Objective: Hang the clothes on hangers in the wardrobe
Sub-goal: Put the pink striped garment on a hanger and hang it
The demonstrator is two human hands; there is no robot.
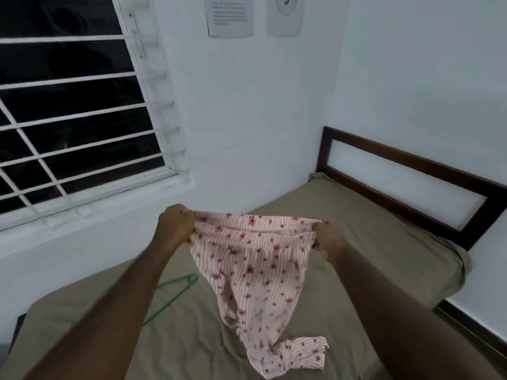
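Both grips (175, 226) (327, 239) at garment (252, 270) top corners

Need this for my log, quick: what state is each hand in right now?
Left hand: closed, grip on one waistband end of the pink floral trousers.
Right hand: closed, grip on the other waistband end.

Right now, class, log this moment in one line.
left hand grips garment | right hand grips garment | green hanger lies on bed

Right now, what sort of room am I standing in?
Probably a bedroom: a bed with a dark wooden headboard fills the corner beside a barred window. The left hand and right hand hold a pink flowered garment over it, and a green hanger lies on the bed.
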